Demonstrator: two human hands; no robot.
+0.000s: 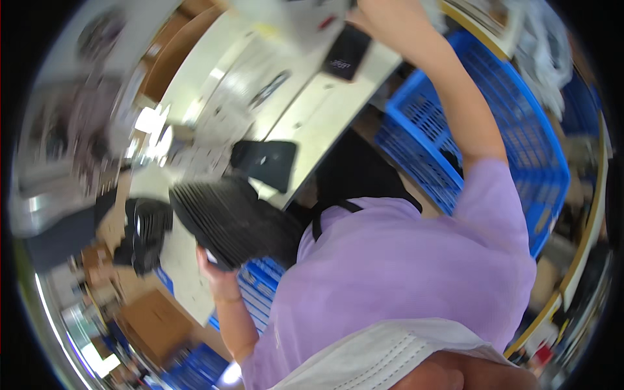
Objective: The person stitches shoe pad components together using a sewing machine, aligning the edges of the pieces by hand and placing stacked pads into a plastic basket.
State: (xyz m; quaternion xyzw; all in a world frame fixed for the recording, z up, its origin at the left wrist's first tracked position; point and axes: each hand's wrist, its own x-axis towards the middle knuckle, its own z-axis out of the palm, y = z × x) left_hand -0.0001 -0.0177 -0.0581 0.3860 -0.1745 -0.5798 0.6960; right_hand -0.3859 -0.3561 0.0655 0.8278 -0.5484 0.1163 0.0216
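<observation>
My left hand (pixel 216 274) is closed on the lower edge of a thick stack of thin black flat pieces (pixel 221 218), which stands tilted between the table and my body. At the upper edge, my right hand (pixel 383 23) is over the table, right beside a small black flat piece (pixel 348 53) with pale print. Blur and the picture's edge hide most of its fingers, so its grip does not show. Between the hands, another black flat piece (pixel 268 162) with a small pale mark lies near the table's edge.
The white table (pixel 312 110) carries papers (pixel 224 120) and a second black stack (pixel 151 227) at its far left. Blue plastic baskets (pixel 481 97) stand at my right; another blue basket (pixel 257 286) shows below my left hand. A cardboard box (pixel 156 325) sits at the lower left.
</observation>
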